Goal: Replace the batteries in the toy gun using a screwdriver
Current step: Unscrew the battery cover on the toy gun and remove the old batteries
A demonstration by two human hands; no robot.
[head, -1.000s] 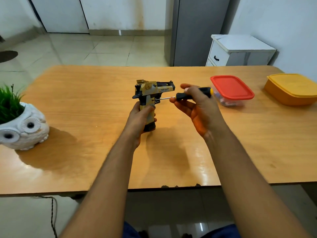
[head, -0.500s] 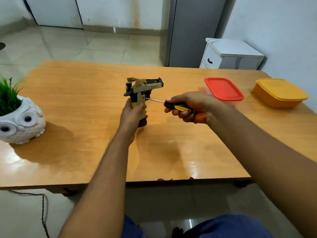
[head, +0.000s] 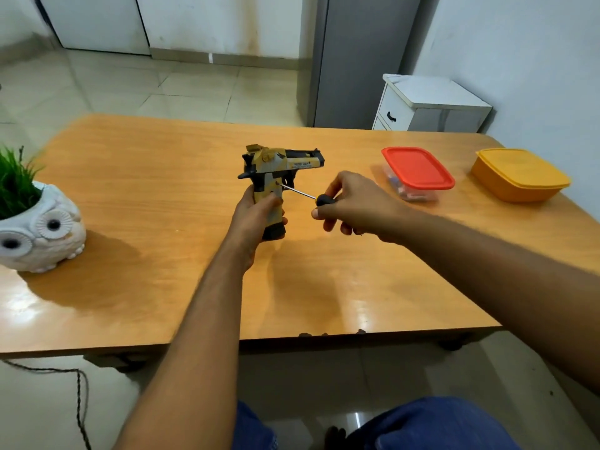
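Toy gun (head: 276,167): stands upright on its grip near the table's (head: 146,196) middle, barrel pointing toward the right edge.
Your left hand (head: 256,212): fingers wrapped round the gun's grip.
Your right hand (head: 354,206): fingers curled round the screwdriver (head: 311,197) handle; its tip touches the gun's side.
Far-right corner: red-lidded box (head: 417,168), orange box (head: 519,175).
Left edge: owl planter (head: 42,228).
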